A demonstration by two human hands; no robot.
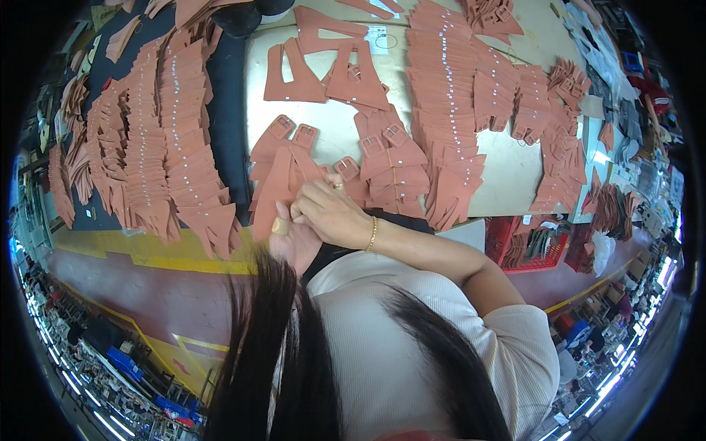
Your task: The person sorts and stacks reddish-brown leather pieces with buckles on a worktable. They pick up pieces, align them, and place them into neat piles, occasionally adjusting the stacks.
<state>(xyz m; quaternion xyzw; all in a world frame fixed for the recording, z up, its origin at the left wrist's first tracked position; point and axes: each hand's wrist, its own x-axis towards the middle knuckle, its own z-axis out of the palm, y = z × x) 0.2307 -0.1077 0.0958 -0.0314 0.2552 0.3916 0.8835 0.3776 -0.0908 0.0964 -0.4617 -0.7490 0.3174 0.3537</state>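
Meeting closely, curled hands [329,212] touch the pink piece [274,185] just beyond; grip unclear.

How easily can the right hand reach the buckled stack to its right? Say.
Probably yes: the buckled stack lies close by, top uncovered, though the right hand touches the left hand.

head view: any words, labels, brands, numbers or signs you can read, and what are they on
No text is readable.
Small white stickers on the salmon cut pieces: too small to read.
White paper sheet on the table: marks too small and blurred.
White tag by the red crate: too small to tell.
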